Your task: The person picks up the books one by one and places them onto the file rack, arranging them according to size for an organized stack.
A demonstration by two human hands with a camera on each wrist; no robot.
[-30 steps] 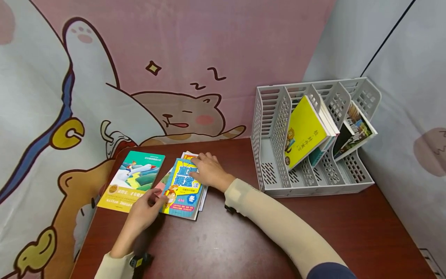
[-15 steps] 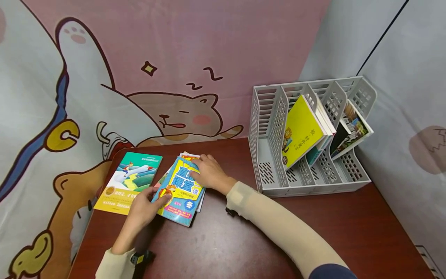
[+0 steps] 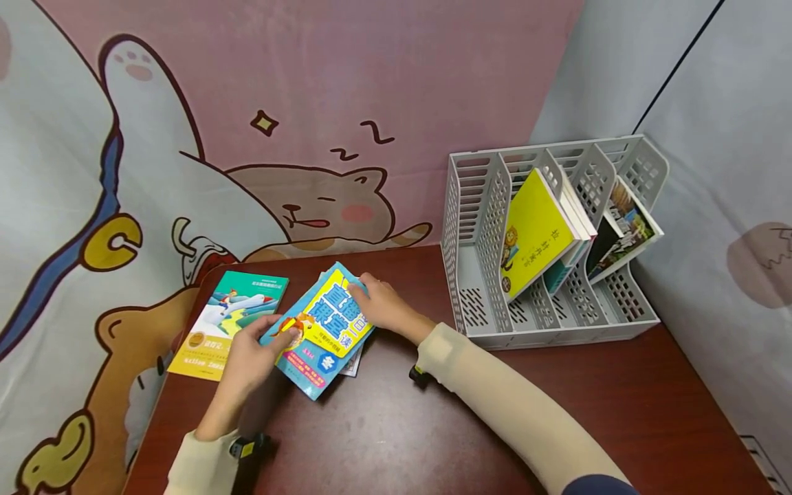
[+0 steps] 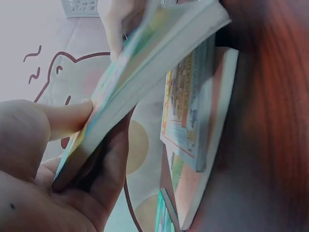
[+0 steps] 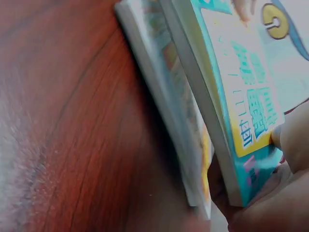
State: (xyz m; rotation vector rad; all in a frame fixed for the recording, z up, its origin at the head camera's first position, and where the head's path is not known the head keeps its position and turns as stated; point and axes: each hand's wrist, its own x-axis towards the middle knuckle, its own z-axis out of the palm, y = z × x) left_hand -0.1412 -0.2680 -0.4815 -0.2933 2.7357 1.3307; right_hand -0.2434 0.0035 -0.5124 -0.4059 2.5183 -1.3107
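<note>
A blue paperback book (image 3: pixel 315 357) with a yellow title panel is held in both hands, tilted and raised off the books beneath it. My left hand (image 3: pixel 254 350) pinches its left edge; in the left wrist view the thumb lies on the cover and fingers are behind. With my right hand (image 3: pixel 388 302) I grip the opposite edge, thumb on the cover in the right wrist view. Under it, apart from it, lie thinner books, one with a busy printed cover (image 4: pixel 183 106) and one pinkish (image 4: pixel 215 130). A green-and-yellow book (image 3: pixel 238 313) lies flat beside my left hand.
A pale grey file rack (image 3: pixel 557 337) with several slots stands on the brown table (image 3: pixel 396 426) at right. A yellow book (image 3: pixel 535 234) and others lean in its middle slots, a photo-covered book (image 3: pixel 631 223) farther right. A cartoon-printed curtain (image 3: pixel 322 82) hangs behind.
The blue book has been lifted off the stack and turned clockwise. My right hand has gone from lying on its top corner to gripping its right edge, while my left keeps its pinch.
</note>
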